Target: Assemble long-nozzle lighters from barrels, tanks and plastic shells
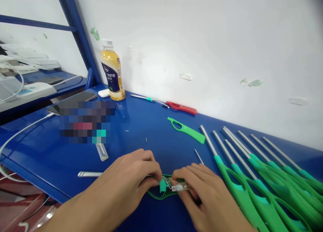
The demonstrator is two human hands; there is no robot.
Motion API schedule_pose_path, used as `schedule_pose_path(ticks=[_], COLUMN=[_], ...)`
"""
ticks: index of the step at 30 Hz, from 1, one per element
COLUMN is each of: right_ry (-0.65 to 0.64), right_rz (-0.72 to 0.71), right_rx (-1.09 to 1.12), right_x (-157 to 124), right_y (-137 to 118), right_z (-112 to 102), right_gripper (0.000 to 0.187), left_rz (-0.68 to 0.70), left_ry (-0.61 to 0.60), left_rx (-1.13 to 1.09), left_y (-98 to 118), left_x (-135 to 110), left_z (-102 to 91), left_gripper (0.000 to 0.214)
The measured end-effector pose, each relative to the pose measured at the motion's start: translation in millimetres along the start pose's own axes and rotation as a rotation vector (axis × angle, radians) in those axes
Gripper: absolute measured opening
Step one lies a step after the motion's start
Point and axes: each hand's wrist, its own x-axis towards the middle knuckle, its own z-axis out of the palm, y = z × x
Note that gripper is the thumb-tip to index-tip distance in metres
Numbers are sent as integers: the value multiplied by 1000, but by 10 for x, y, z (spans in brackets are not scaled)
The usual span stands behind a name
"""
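Note:
An opened long-necked lighter lies before me, its green half-shell [161, 195] partly covered by my hands. Its metal tube [88, 174] sticks out to the left from under my left hand [135, 169]. The fingers of that hand are pinched at the lighter's neck, beside a teal trigger [163, 186] and thin white wires. My right hand [202, 188] is closed around a clear fuel tank [182, 187] with a white fitting, over the shell's right part. Its fingers hide most of the tank and the shell's handle end.
Several green lighters [262, 178] lie at the right. Farther back are a loose green shell half [189, 132], a red lighter shell [181, 107], a bottle [112, 72] and tiny screws [146, 139]. A clear tank [102, 152] and a phone [75, 100] lie left, near a white cable [25, 132].

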Motion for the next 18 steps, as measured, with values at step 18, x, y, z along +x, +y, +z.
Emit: schedule_pose_path(ticks=[18], right_ry=[70], right_rz=[88], right_rx=[60], right_x=[-6], right_y=[-4], right_z=[41], right_gripper=[16], left_rz=[-36], left_ry=[18], left_rx=[52], left_y=[21], left_x=[35], left_z=[54], left_gripper=[24])
